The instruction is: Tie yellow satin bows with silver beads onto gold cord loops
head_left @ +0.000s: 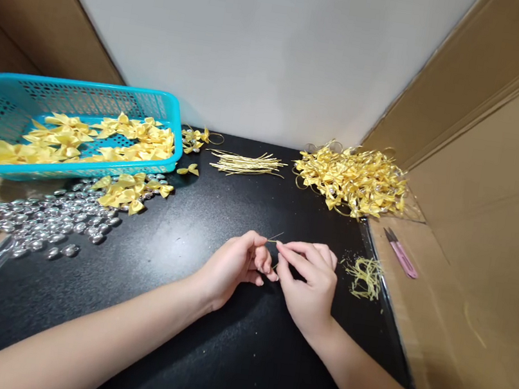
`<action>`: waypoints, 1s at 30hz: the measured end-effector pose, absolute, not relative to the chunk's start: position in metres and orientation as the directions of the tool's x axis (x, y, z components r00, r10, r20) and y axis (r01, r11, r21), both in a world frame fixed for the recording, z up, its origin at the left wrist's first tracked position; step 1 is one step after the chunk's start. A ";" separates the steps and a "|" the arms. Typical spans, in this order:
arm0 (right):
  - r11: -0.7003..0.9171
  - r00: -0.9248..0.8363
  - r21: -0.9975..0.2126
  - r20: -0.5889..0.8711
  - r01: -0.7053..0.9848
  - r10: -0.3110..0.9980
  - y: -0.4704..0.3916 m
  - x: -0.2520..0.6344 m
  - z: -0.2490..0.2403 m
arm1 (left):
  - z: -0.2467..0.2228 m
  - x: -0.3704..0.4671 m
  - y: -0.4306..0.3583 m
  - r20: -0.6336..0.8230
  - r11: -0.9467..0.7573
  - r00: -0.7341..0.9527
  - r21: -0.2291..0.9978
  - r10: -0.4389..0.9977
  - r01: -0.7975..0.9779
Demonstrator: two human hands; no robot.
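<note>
Over the middle of the black table, my left hand (244,260) pinches a thin gold cord (272,241) between thumb and forefinger, its other fingers curled below. My right hand (308,276) is closed on the same cord, fingertips close to those of the left. Part of the cord is hidden behind the fingers. Beyond the hands lies a bundle of straight gold cord pieces (247,164). To the right of my right hand is a small heap of cord offcuts (365,277).
A turquoise basket (85,85) with yellow ribbon bows stands at the left. Silver beads (50,222) and several loose bows (126,191) lie before it. Finished-looking bows on gold loops (352,179) are piled back right. Pink thread snips (401,255) lie near the cardboard wall (502,166).
</note>
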State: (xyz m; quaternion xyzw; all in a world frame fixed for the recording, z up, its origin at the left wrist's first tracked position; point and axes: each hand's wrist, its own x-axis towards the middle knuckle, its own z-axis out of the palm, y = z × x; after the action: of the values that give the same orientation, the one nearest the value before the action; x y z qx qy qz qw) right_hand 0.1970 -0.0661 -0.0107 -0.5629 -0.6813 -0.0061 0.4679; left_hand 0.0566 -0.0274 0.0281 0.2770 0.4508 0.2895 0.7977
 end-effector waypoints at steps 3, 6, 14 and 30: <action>0.376 0.050 -0.526 0.627 0.763 0.777 -0.067 0.196 -0.012 | 0.027 0.058 -0.029 -0.564 0.685 0.421 0.690 0.710 -0.232; 0.376 0.042 -0.543 0.607 0.751 0.793 -0.067 0.196 -0.011 | 0.026 0.059 -0.029 -0.573 0.692 0.416 0.684 0.706 -0.231; 0.367 0.037 -0.575 0.572 0.731 0.820 -0.068 0.198 -0.011 | 0.024 0.057 -0.029 -0.579 0.719 0.468 0.665 0.668 -0.204; 0.336 0.110 -0.594 0.589 0.731 0.801 -0.067 0.197 -0.005 | 0.028 0.050 -0.022 -0.628 0.788 0.501 0.577 0.595 -0.212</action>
State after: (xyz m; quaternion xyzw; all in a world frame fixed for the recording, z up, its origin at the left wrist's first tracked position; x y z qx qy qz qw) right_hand 0.1965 -0.0674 -0.0054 -0.5749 -0.6659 0.0367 0.4740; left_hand 0.0503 -0.0216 0.0276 0.2186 0.4375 0.2408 0.8383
